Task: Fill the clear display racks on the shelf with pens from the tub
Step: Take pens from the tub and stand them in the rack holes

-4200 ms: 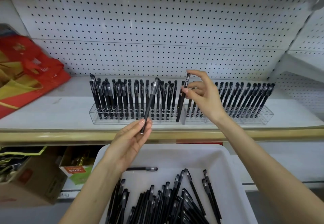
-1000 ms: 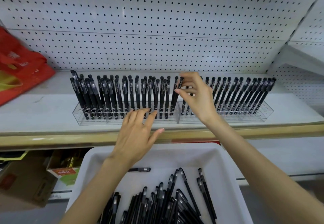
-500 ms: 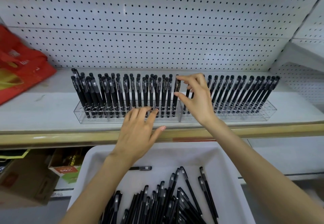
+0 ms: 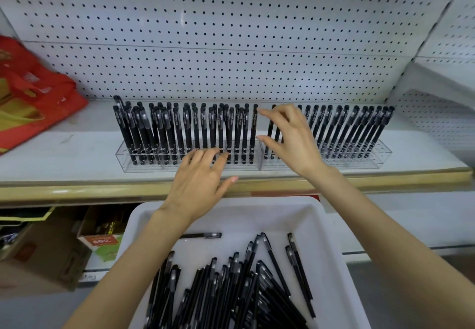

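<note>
View from the head camera. The left rack (image 4: 144,161), a clear plastic tray, stands on the white shelf (image 4: 64,153) and serves as the reference here. It holds a dense row of upright black pens (image 4: 187,128), some leaning a little. The right rack (image 4: 365,162) butts against its right end and carries a second row of pens (image 4: 347,128) that tilt to the right. The left hand (image 4: 198,184) lies palm down in front of the left rack, fingers straight and slightly spread, their tips resting on the rack's front edge towards its right end. This hand holds nothing. The right hand (image 4: 293,143) hovers over the joint between the left rack and its neighbour, covering the first pens of the right rack. Its fingers are loosely bent, thumb and forefinger are parted, and nothing lies between them. The forefinger tip is just beside the cap of the end pen (image 4: 254,133), the last one at the right end of the left rack; contact cannot be judged. Below and in front of the left rack, under the shelf's edge, sits the white tub (image 4: 331,251) with a heap of loose pens (image 4: 231,290) and a single pen (image 4: 203,235) lying crosswise at its far side. Behind the left rack rises a white pegboard (image 4: 231,33). To its left on the shelf lies a red bag (image 4: 38,105). Lower left of it are cardboard boxes (image 4: 38,256).
</note>
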Demonstrator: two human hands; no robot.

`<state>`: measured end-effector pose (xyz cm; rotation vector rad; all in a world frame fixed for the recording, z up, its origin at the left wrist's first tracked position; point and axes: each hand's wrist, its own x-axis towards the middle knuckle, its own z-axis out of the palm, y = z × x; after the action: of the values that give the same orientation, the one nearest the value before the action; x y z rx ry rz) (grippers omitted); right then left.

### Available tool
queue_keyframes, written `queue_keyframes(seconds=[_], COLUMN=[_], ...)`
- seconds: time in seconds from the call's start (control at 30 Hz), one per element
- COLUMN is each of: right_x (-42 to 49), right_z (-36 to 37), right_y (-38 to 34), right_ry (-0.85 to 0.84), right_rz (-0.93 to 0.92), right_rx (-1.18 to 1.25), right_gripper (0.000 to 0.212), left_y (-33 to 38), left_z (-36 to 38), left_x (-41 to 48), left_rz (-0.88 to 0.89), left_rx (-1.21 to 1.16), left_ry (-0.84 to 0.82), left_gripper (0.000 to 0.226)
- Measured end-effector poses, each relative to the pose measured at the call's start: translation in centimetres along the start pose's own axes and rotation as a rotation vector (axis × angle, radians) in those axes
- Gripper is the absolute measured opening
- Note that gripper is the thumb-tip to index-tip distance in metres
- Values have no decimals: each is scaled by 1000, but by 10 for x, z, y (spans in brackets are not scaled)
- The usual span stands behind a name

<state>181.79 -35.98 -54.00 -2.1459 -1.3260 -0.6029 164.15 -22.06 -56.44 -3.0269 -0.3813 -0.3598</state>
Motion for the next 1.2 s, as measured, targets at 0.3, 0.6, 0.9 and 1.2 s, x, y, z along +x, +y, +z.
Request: queue_keyframes(seconds=[0.3,0.6,0.9,1.2], right_x=[-78,-213,-271,-279], right_z=[-29,1,12,20], right_y=[-27,-50,-53,-51], right_ry=[-302,-675,-796,-728], right_rz=[-151,74,580,769], right_rx=[-258,-91,171,186], right_gripper=[51,60,72,74], left_y=[15,33,58,48], left_z=[-6,67,103,116], left_x=[-53,-145,-186,-195], left_rz=[27,2,-31,-153], left_rx=[16,-90,-226,-230], left_ry=[-80,-276,-381,-400], left_gripper=[69,65,75,80])
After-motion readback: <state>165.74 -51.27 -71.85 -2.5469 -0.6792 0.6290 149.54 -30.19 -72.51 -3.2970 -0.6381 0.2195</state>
